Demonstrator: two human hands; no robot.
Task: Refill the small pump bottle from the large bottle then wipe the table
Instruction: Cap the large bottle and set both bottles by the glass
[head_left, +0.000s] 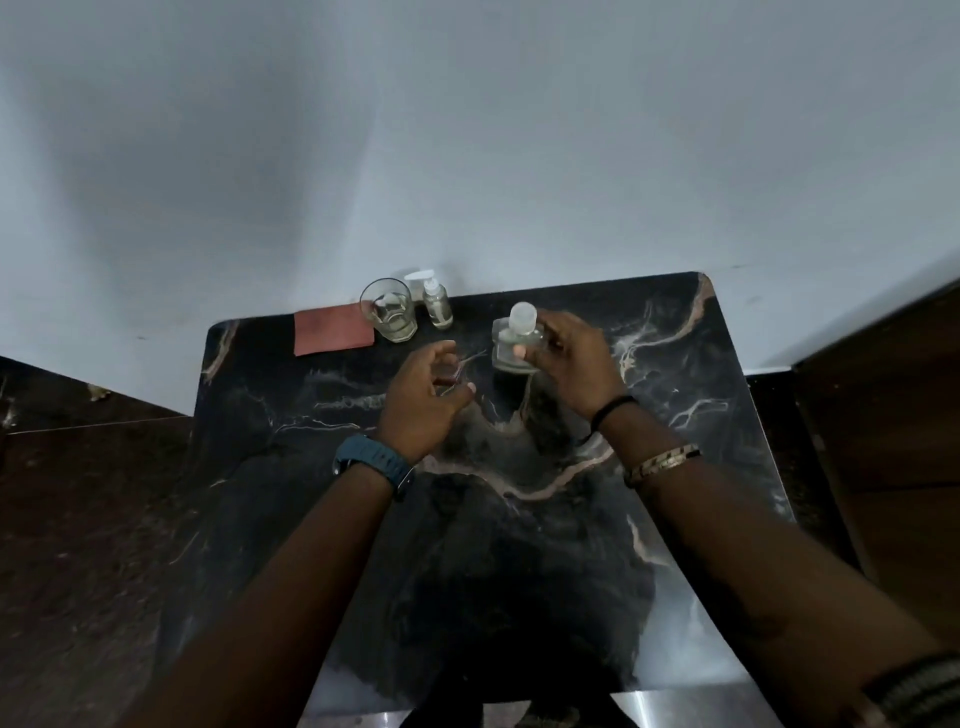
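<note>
A large clear bottle (511, 345) with a white cap stands on the black marble table (701, 374), near its far middle. My right hand (574, 358) grips this bottle from the right, thumb across its front. To its left my left hand (423, 397) hovers with fingers loosely curled and holds nothing. The small pump bottle (436, 304), with its white pump head on, stands at the table's far edge by the wall. A folded reddish-brown cloth (332, 330) lies flat at the far left corner.
A clear drinking glass (392, 314) with a little liquid stands between the cloth and the pump bottle. A pale wall runs right behind the table. Dark floor lies to the left and dark wood to the right.
</note>
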